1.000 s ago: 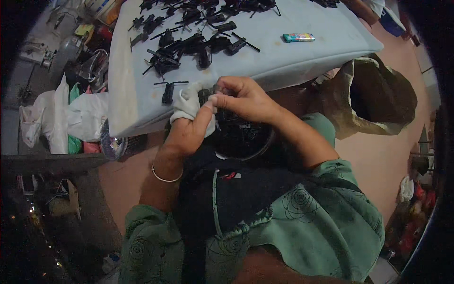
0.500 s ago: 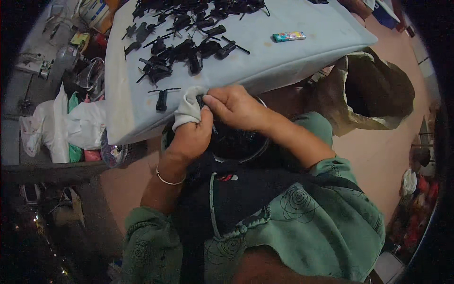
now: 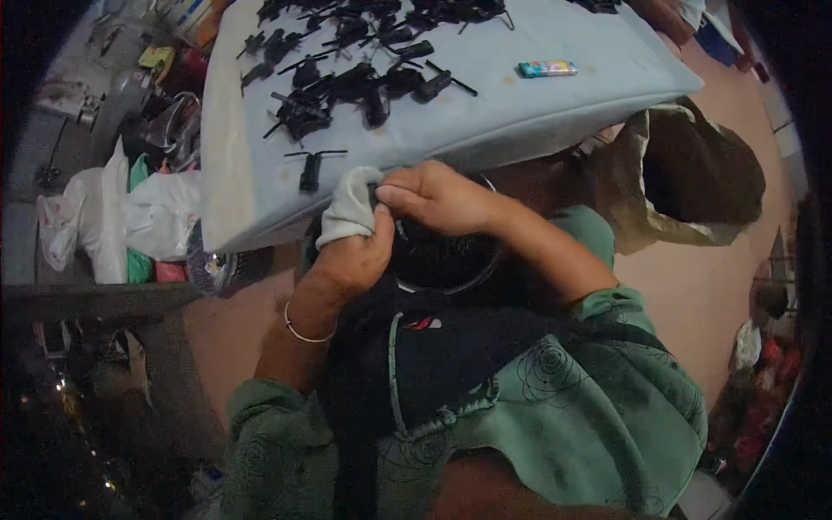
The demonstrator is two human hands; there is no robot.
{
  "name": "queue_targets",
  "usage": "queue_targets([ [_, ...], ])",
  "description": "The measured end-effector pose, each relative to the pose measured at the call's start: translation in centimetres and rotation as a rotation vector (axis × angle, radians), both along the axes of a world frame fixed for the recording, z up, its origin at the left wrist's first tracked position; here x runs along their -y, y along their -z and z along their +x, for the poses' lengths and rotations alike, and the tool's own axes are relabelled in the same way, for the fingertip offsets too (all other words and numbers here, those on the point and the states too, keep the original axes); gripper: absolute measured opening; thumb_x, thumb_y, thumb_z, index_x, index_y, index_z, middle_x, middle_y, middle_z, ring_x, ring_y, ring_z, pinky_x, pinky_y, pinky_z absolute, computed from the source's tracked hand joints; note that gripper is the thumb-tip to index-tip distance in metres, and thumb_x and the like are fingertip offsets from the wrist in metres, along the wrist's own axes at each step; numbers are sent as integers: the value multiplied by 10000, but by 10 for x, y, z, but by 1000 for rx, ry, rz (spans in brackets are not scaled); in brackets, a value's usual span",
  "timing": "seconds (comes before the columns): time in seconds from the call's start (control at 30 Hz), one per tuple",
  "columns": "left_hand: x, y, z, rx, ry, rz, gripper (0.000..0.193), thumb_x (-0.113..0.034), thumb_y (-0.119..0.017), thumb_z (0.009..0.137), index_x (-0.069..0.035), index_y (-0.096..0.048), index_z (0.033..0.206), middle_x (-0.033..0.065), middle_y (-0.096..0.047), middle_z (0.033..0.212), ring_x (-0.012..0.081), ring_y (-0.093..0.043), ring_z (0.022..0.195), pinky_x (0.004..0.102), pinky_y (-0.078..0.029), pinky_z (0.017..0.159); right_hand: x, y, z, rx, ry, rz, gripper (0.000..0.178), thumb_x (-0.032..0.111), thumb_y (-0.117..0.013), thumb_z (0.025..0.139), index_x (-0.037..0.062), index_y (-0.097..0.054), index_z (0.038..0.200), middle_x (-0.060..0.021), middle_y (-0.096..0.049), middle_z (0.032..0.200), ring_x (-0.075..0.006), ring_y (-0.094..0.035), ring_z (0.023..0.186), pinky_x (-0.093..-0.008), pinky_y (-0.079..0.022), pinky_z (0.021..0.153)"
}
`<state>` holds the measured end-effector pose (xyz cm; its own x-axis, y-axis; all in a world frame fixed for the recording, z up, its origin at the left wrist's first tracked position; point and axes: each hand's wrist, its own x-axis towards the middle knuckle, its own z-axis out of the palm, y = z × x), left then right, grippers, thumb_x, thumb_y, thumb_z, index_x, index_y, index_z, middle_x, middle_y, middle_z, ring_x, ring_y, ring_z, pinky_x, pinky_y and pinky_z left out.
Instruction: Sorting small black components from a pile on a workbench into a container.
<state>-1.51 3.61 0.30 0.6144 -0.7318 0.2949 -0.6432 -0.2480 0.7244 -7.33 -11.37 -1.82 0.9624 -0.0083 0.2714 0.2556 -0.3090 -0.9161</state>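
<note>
A pale grey-white cloth (image 3: 347, 208) is bunched over the fingers of my left hand (image 3: 354, 260), which is closed on it. Only a little of a small dark part (image 3: 377, 192) shows between the cloth and my right hand (image 3: 446, 201). My right thumb and fingers pinch at that part; its full shape is hidden. Both hands meet just off the near edge of the padded table (image 3: 511, 121). Beneath them is a round tub (image 3: 475, 282) with dark contents. A single black plastic piece with two thin arms (image 3: 309, 172) lies on the table beside the cloth.
Many similar black pieces (image 3: 373, 100) are heaped across the far left of the table. A small colourful packet (image 3: 547, 68) lies to their right. An open brown sack (image 3: 624, 186) stands on the floor at right. Plastic bags (image 3: 165, 217) sit on a shelf at left.
The table and its contents appear slightly shifted right and up or down in view as my head moves. Both hands keep their hold, the dark part now more covered by fingers and cloth.
</note>
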Motion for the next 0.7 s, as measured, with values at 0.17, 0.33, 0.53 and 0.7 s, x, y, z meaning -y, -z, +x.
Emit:
queue_targets([
  [0.17,-24,-3,7,18,87,76,363,-132,-576,786,15,-456,1096,197,-533,994,279,-534,892,341,-419,788,10,-16,12,142,157,-325,251,221,-494,851,-3,-503,740,-149,-528,642,-295,-482,532,-361,-395,523],
  [0.33,-38,-10,26,-142,-198,56,214,-55,-554,788,3,-548,994,145,-576,884,231,-570,803,307,-445,720,-21,-7,48,93,395,-777,175,206,-570,764,61,-500,834,-148,-543,646,-324,-572,652,-407,-461,543],
  [0.53,-57,-10,60,617,-91,69,245,-19,-563,740,-28,-576,985,142,-593,918,266,-576,815,327,-451,732,-8,-5,45,340,234,-674,135,164,-567,763,47,-518,809,-149,-552,683,-326,-536,600,-395,-441,561],
  [0.7,-33,-51,51,530,462,255,315,15,-548,689,-34,-569,1000,149,-564,1016,252,-560,913,346,-435,799,11,-21,29,60,-44,-217,160,173,-524,842,26,-523,780,-11,-495,625,-153,-461,547,-285,-381,506],
])
